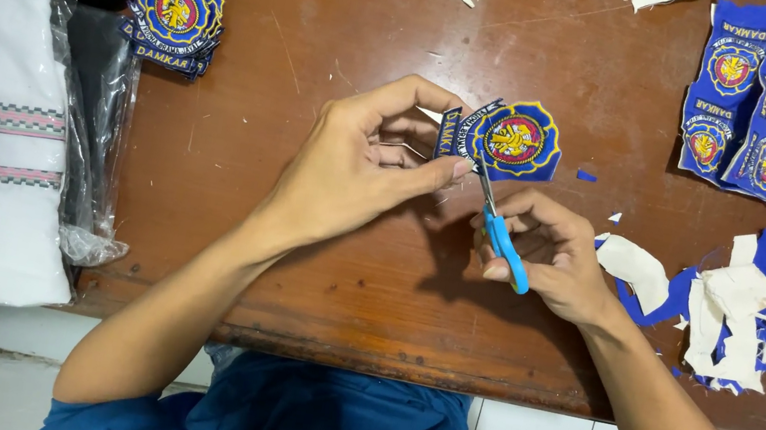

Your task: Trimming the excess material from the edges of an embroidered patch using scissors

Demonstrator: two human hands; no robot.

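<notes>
The left hand pinches a blue patch; the right hand grips scissors, blades seemingly at the patch edge.

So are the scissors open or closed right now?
Cannot tell for sure. The blue-handled scissors in the right hand meet the edge of the embroidered patch held by the left hand, and the blades look too thin and hidden.
</notes>
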